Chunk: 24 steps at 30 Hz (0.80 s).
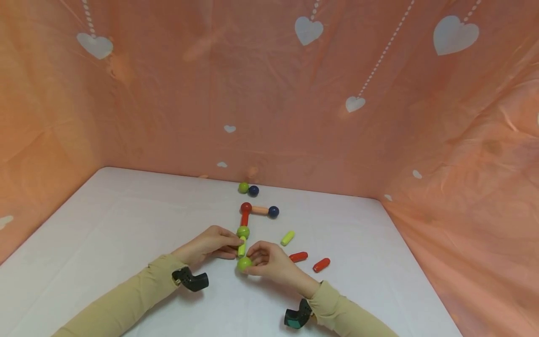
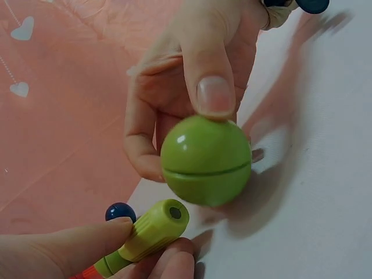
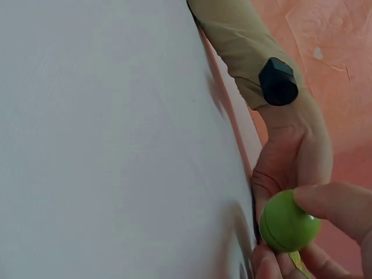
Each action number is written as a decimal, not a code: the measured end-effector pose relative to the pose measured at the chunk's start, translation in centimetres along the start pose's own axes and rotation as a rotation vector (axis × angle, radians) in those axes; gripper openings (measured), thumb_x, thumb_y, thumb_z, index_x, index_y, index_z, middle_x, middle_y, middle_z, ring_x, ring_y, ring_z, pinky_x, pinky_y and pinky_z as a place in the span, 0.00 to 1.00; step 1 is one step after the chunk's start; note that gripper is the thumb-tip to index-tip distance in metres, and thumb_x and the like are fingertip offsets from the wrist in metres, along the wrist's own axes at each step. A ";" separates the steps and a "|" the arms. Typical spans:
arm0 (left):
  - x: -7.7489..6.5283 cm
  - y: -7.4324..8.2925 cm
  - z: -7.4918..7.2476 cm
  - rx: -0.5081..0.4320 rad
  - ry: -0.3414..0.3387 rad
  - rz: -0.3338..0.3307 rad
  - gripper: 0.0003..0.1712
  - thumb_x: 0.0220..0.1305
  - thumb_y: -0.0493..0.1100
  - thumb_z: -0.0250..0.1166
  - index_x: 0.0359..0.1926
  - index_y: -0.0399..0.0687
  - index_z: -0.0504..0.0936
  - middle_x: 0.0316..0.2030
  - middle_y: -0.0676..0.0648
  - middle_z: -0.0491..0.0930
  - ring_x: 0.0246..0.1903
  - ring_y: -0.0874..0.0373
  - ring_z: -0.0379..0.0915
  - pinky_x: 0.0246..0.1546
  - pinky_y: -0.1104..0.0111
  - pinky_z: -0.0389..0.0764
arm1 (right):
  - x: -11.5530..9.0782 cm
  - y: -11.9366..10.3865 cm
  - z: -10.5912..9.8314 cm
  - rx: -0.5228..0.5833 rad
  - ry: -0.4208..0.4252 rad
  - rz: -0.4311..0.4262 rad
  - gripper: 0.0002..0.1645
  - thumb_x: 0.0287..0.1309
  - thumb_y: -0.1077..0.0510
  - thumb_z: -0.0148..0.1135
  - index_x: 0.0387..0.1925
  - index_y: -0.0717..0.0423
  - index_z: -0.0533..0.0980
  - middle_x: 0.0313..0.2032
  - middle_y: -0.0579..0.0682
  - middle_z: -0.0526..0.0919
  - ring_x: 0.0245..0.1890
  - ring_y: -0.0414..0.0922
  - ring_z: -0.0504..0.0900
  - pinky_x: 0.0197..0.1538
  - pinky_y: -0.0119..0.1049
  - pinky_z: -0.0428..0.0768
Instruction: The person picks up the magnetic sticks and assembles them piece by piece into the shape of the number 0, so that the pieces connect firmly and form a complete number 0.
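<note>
My left hand (image 1: 212, 244) pinches a yellow-green rod (image 2: 152, 233) between thumb and fingers. One end of this rod meets a green ball (image 1: 243, 232), which a red rod (image 1: 245, 219) links to a red ball (image 1: 246, 207). From there a peach rod (image 1: 260, 210) runs sideways to a dark blue ball (image 1: 273, 212). Thumb and fingers of my right hand (image 1: 271, 264) hold another green ball (image 2: 206, 163), grooved round its middle. That ball sits just off the yellow-green rod's free end, where a dark round spot shows; the left wrist view has a small gap between them.
Right of the hands lie a loose yellow-green rod (image 1: 287, 238) and two red rods, one (image 1: 322, 265) farther out and one (image 1: 299, 256) partly behind my right hand. A green ball (image 1: 243, 187) and a blue ball (image 1: 253, 191) stand near the white table's (image 1: 168, 196) back edge.
</note>
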State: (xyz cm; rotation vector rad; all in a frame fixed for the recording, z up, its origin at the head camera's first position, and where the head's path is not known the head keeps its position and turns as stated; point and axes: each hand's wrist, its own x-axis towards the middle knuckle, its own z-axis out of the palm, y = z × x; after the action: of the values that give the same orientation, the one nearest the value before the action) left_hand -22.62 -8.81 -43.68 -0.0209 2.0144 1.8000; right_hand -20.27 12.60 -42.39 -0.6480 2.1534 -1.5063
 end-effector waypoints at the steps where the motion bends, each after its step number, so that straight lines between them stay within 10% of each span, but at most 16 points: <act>1: 0.0 0.0 0.0 -0.001 -0.003 0.003 0.18 0.59 0.43 0.69 0.44 0.31 0.82 0.31 0.43 0.83 0.29 0.56 0.81 0.36 0.65 0.83 | 0.0 0.0 0.1 0.001 0.005 0.005 0.19 0.51 0.69 0.69 0.45 0.66 0.74 0.38 0.52 0.81 0.35 0.43 0.79 0.39 0.29 0.81; 24: -0.4 -0.1 -0.2 0.027 0.002 -0.007 0.20 0.59 0.44 0.69 0.47 0.33 0.80 0.35 0.43 0.82 0.29 0.55 0.81 0.34 0.65 0.84 | 0.4 -0.7 1.3 -0.096 0.103 0.038 0.18 0.51 0.64 0.71 0.41 0.63 0.73 0.35 0.49 0.81 0.25 0.40 0.76 0.25 0.25 0.75</act>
State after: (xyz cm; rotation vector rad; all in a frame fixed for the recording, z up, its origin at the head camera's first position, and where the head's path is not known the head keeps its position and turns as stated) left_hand -22.32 -9.10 -43.62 -0.0218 2.0370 1.7694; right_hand -19.72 11.18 -42.18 -0.5696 2.3140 -1.4529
